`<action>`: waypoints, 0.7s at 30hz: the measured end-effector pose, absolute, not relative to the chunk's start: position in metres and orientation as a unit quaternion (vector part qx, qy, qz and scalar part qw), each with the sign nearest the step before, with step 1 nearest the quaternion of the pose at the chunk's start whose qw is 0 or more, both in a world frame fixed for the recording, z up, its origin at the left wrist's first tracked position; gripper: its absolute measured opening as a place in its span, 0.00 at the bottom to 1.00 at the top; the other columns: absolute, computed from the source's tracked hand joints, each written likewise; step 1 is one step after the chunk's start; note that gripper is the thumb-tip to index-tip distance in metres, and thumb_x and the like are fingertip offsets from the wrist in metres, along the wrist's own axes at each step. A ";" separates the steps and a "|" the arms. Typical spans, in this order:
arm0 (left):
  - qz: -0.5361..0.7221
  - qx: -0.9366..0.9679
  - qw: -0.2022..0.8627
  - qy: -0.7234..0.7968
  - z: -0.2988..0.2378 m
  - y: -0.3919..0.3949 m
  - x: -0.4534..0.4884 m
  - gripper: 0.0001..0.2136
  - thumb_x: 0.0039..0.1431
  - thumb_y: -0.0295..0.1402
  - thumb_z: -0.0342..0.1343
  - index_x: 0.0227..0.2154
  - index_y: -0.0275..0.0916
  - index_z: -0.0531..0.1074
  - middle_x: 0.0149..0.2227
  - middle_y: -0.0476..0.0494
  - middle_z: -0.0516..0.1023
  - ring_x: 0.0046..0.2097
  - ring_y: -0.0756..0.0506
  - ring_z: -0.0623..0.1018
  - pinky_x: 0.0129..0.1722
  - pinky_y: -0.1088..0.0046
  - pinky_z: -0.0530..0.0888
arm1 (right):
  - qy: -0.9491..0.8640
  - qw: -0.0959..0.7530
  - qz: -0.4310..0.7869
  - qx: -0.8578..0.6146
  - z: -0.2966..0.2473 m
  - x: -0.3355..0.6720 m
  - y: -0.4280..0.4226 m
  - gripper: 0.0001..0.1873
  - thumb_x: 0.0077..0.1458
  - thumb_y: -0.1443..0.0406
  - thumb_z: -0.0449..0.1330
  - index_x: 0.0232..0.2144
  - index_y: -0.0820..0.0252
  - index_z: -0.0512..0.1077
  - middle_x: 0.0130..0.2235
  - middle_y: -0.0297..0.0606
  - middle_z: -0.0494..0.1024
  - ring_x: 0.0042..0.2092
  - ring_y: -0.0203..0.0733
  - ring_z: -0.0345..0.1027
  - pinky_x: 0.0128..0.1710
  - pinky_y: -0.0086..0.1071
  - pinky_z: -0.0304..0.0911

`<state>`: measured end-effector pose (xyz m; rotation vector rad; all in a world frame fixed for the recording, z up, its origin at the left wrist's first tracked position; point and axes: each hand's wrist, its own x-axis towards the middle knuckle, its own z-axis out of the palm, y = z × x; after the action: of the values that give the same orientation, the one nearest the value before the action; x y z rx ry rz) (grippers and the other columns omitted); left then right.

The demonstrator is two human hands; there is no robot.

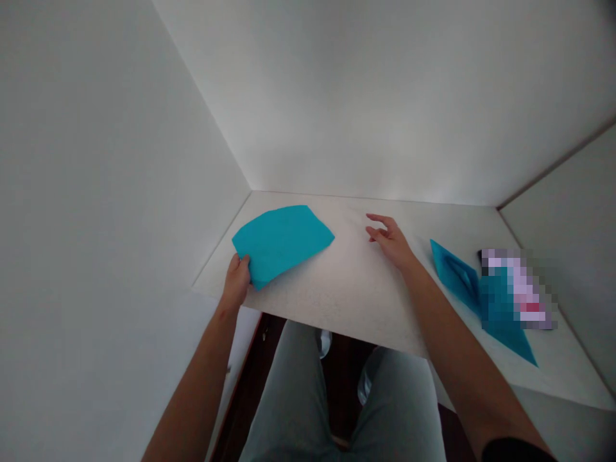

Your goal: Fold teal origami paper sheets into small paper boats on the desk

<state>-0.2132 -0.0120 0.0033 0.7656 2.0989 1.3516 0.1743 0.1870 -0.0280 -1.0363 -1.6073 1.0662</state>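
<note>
A flat sheet of blue paper [283,244] with several angled edges is tilted over the left part of the white tabletop. My left hand [237,280] pinches its near left corner, thumb on top and the other fingers mostly hidden beneath. To the right of the sheet, my right hand [389,240] hovers above the table with fingers apart and slightly bent, holding nothing. A gap separates it from the paper. Farther right lies a folded blue paper piece [457,276] with a raised opening, apart from both hands.
The white table [337,301] meets walls at the back, left and right. Beside the folded piece, a blurred pinkish-purple item [524,289] lies near the right wall. My legs [293,391] are below the table's front edge.
</note>
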 end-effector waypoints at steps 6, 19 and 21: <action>0.551 0.173 0.292 0.762 -0.001 -0.054 -0.227 0.28 0.64 0.37 0.63 0.63 0.41 0.60 0.46 0.41 0.77 0.32 0.48 0.78 0.27 0.73 0.76 | -0.660 0.444 0.396 -0.459 -0.035 0.178 0.190 0.23 0.60 0.46 0.66 0.50 0.51 0.79 0.50 0.40 0.81 0.31 0.35 0.68 0.35 0.36 0.75; 0.197 0.622 0.034 0.757 -0.017 -0.075 -0.198 0.25 0.75 0.45 0.48 0.69 0.42 0.72 0.74 0.34 0.67 0.77 0.31 0.62 0.74 0.43 0.60 | -0.719 0.359 0.375 -0.462 0.028 0.179 0.138 0.31 0.58 0.37 0.61 0.47 0.55 0.78 0.29 0.32 0.73 0.30 0.41 0.66 0.32 0.35 0.65; 0.160 0.621 0.032 0.767 -0.021 -0.068 -0.195 0.27 0.75 0.45 0.46 0.70 0.41 0.71 0.75 0.33 0.65 0.77 0.29 0.61 0.74 0.42 0.59 | -0.751 0.334 0.358 -0.442 0.042 0.200 0.101 0.29 0.62 0.40 0.61 0.48 0.55 0.79 0.29 0.32 0.74 0.31 0.41 0.68 0.33 0.35 0.66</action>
<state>-0.1951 -0.0677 -0.0205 1.9111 2.3613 0.4924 0.2001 0.1011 0.0418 -1.1546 -1.9604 0.9357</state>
